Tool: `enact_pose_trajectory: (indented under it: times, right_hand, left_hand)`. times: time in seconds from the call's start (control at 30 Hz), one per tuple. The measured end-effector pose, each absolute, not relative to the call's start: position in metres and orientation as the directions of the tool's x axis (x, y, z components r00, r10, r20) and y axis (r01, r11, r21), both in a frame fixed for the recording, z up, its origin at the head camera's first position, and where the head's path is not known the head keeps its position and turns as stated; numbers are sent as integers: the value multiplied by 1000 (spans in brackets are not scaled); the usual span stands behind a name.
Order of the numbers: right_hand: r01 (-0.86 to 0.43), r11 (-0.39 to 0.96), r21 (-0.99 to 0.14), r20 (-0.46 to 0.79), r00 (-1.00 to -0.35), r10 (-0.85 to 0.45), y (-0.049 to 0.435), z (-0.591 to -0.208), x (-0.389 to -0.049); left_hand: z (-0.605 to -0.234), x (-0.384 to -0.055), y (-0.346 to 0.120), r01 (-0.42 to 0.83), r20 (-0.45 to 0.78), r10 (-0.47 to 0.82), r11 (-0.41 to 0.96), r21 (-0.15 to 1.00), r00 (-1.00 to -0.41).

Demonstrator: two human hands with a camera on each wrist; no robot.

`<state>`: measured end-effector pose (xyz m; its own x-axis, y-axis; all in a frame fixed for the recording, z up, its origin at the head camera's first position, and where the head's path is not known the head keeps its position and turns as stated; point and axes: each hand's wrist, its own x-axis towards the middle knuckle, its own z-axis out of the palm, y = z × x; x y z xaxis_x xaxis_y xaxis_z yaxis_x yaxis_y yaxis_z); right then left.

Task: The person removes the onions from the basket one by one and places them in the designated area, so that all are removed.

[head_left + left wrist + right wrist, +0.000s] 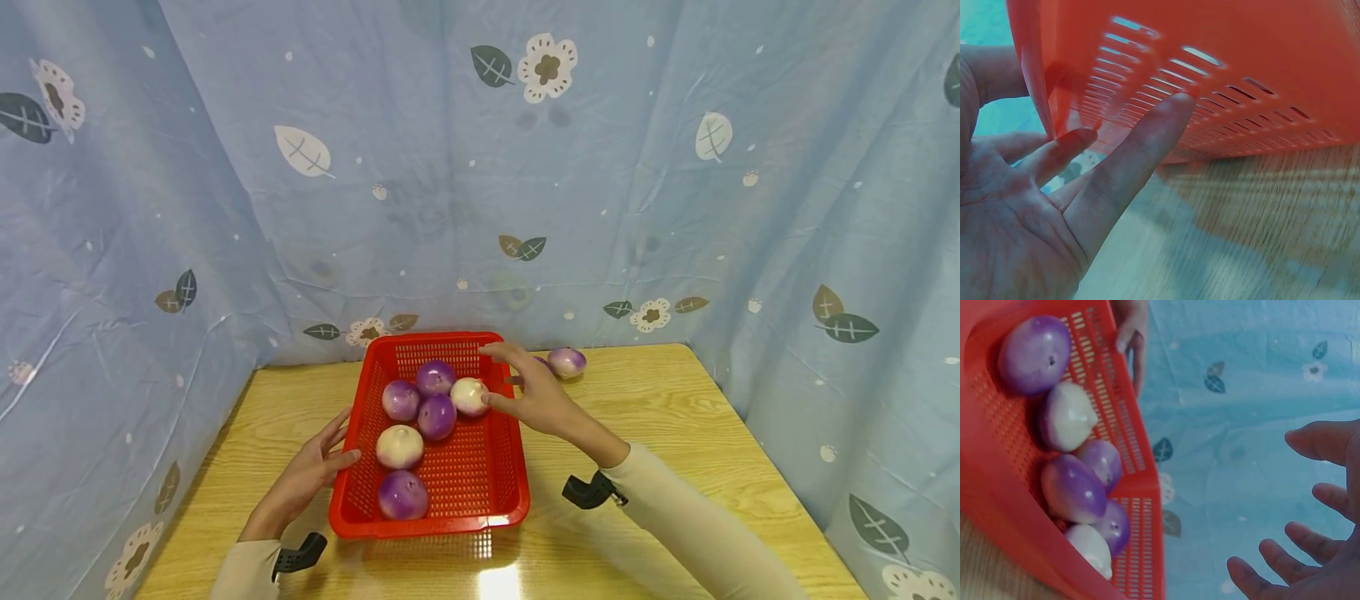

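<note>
A red plastic basket [457, 525] with slotted walls stands on the table, holding several purple-and-white turnips, among them a purple turnip [403, 495] at the near left and a pale-sided turnip [469, 397] near the right wall. My left hand [307, 471] holds the basket's left side, thumb over the rim and fingers against the outer wall. Over the right rim hovers my right hand [540, 398], its fingers spread and gripping nothing in the right wrist view. Another turnip [567, 362] lies on the table beyond that hand; one beside it is mostly hidden by the hand.
The wooden table [645, 417] extends on both sides of the basket. A blue patterned curtain [420, 208] hangs along the back and both sides. Dark wrist mounts [588, 492] stick out from both forearms.
</note>
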<state>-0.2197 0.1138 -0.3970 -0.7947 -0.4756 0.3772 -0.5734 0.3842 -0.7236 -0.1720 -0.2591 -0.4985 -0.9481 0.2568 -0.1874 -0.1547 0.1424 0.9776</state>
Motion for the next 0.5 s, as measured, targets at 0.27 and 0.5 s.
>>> enact_pose_trajectory:
  times: [0.27, 0.5]
  right_hand:
    - [-544, 371, -752, 299, -784, -544, 98, -402, -222]
    - [-479, 409, -777, 217, -813, -541, 82, -406, -227]
  left_hand:
    - [-498, -172, -259, -155, -189, 259, 146, 977, -947]
    - [-499, -173, -259, -159, -191, 250, 144, 977, -949]
